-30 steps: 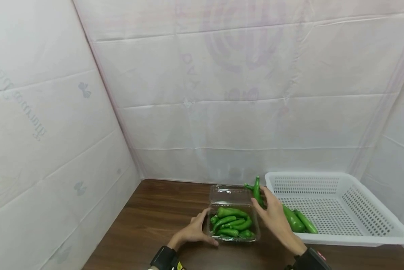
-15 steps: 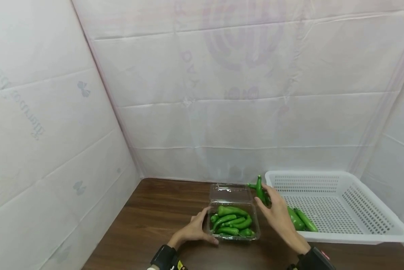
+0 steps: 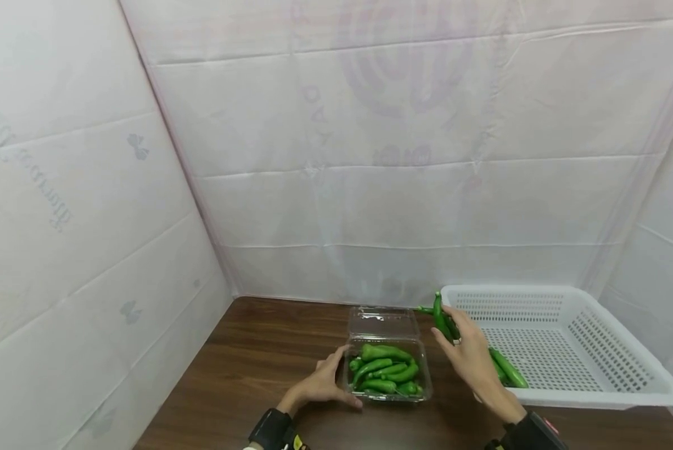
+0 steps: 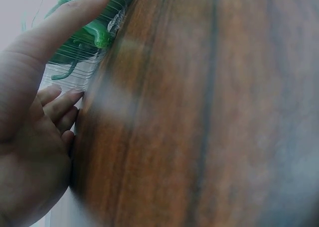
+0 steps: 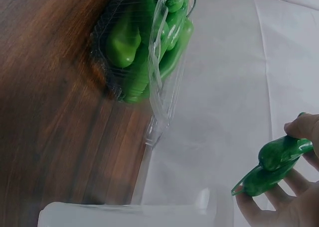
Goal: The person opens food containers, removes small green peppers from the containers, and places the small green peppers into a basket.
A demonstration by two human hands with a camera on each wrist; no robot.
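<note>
A brown wooden table [image 3: 257, 362] carries a white perforated basket [image 3: 595, 350] on its right side, with green peppers lying in the near left corner [image 3: 507, 370]. Left of it sits a clear plastic clamshell box [image 3: 387, 369], lid open, filled with green peppers. The left hand [image 3: 322, 384] rests against the box's left wall, fingers relaxed and straight. The right hand [image 3: 471, 359] pinches two green peppers [image 3: 442, 317] between fingertips and thumb, stems up, at the basket's left rim.

Wooden table [image 3: 257, 362], clear clamshell [image 3: 387, 375], white basket [image 3: 572, 337]
</note>
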